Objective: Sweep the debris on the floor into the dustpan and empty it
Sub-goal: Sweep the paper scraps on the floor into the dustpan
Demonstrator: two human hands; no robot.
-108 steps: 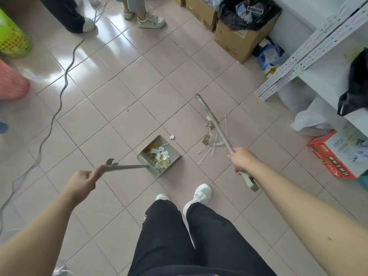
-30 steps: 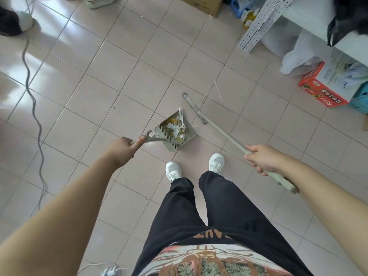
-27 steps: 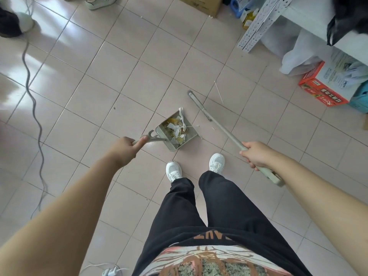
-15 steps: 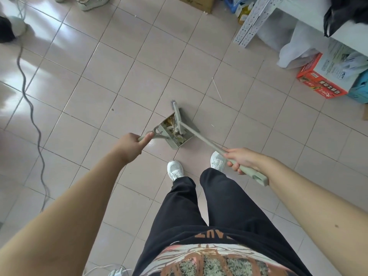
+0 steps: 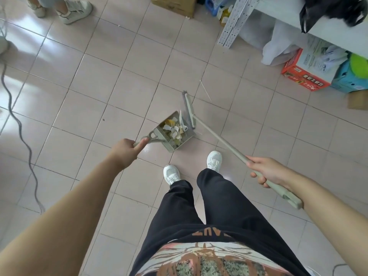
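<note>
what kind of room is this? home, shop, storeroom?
Probably a storeroom or back workroom, not certain: slotted metal shelving with a red carton on the floor under it, a cardboard box nearby, and a loose cable trailing over the tiled floor.

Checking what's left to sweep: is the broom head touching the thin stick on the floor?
Apart. The head view shows bare tile between the broom head and the thin stick lying to its right.
</note>
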